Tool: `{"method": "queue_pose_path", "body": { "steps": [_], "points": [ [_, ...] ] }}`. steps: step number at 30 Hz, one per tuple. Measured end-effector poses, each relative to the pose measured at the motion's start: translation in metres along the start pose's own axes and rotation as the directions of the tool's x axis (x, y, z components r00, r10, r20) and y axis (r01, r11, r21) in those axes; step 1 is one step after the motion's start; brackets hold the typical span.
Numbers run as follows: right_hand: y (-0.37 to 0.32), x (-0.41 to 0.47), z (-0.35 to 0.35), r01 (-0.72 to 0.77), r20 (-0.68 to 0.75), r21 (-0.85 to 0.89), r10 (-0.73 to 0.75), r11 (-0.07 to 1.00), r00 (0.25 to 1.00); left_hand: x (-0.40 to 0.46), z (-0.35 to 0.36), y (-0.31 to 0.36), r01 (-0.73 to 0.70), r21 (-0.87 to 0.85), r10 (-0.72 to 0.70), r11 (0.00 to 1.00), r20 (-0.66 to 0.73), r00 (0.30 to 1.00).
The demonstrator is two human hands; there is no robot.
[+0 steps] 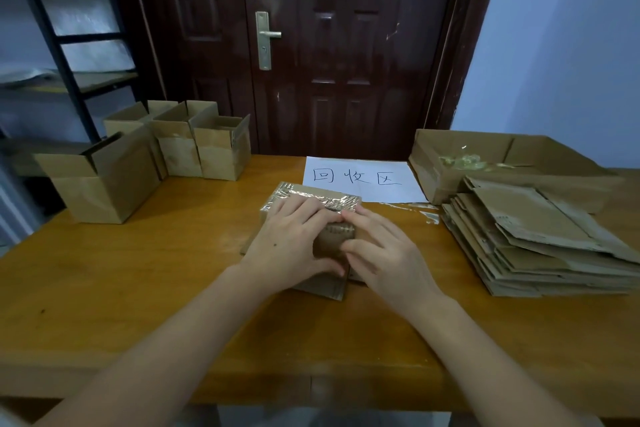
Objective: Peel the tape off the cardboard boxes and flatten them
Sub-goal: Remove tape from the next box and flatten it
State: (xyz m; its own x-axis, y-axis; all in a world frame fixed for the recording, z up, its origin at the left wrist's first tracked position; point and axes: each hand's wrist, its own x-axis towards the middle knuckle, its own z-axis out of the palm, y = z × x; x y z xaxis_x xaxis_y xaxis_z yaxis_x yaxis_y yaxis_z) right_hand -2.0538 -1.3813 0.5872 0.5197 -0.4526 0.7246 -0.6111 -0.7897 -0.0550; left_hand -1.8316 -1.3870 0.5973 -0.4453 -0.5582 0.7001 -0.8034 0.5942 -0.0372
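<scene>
A small cardboard box (pixel 334 239) lies on the wooden table (pixel 138 274) at the middle, with shiny clear tape (pixel 311 196) across its far side. My left hand (pixel 291 243) lies over the box's left part, fingers reaching to the taped edge and thumb along the near side. My right hand (pixel 384 253) covers the right part, its fingertips meeting the left hand's at the tape edge. Both hands hide most of the box, and I cannot see whether any finger pinches the tape.
Several open upright boxes (pixel 180 149) stand at the back left. A stack of flattened cardboard (pixel 540 243) lies at the right, behind it a shallow box (pixel 460 149) holding crumpled tape. A white paper sign (pixel 360 178) lies at the back centre, loose tape strips (pixel 420 210) beside it.
</scene>
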Motion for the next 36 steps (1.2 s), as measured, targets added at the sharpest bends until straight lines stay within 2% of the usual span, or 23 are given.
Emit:
{"method": "queue_pose_path", "body": {
  "steps": [4,8,10,12,14,16,24,30,32,34,36],
  "points": [
    [0.0,-0.001,0.004,0.009,-0.052,-0.033,-0.01,0.999,0.999,-0.01,0.006,0.015,0.109,0.012,-0.109,0.994,-0.013,0.994],
    [0.001,0.003,0.005,0.086,-0.133,-0.078,-0.096,0.993,0.987,-0.013,0.014,0.033,0.2,0.02,-0.198,0.98,-0.062,0.978],
    [0.0,0.005,0.002,0.003,-0.166,-0.015,-0.005,1.0,0.986,-0.014,0.017,0.033,0.23,-0.005,-0.23,0.973,-0.065,0.971],
    [-0.001,0.011,-0.007,-0.15,-0.089,0.081,0.157,0.985,0.984,-0.015,0.017,0.028,0.259,-0.05,-0.261,0.965,-0.046,0.964],
    [0.001,0.02,-0.013,-0.187,0.08,0.088,0.181,0.978,0.98,-0.016,0.016,0.022,0.234,-0.071,-0.238,0.97,-0.047,0.97],
    [0.005,0.027,-0.01,-0.121,0.175,0.053,0.11,0.991,0.978,-0.018,0.016,0.02,0.205,-0.086,-0.21,0.975,-0.056,0.976],
    [0.015,0.03,0.006,0.101,0.061,-0.092,-0.095,0.991,0.994,-0.012,0.021,0.024,0.25,-0.055,-0.255,0.967,-0.11,0.961],
    [0.01,0.026,0.004,0.069,0.074,-0.044,-0.066,0.997,0.995,-0.012,0.022,0.021,0.252,-0.054,-0.256,0.966,-0.09,0.962],
    [0.008,0.022,0.003,0.101,0.081,-0.019,-0.099,0.995,0.992,-0.01,0.021,0.021,0.258,-0.065,-0.263,0.964,-0.079,0.961],
    [0.006,0.017,0.004,0.148,0.058,-0.039,-0.146,0.988,0.988,-0.009,0.021,0.019,0.269,-0.077,-0.274,0.96,-0.066,0.96],
    [0.002,0.013,0.006,0.135,0.018,-0.073,-0.134,0.988,0.991,-0.008,0.021,0.019,0.281,-0.08,-0.285,0.956,-0.046,0.957]
  ]
}}
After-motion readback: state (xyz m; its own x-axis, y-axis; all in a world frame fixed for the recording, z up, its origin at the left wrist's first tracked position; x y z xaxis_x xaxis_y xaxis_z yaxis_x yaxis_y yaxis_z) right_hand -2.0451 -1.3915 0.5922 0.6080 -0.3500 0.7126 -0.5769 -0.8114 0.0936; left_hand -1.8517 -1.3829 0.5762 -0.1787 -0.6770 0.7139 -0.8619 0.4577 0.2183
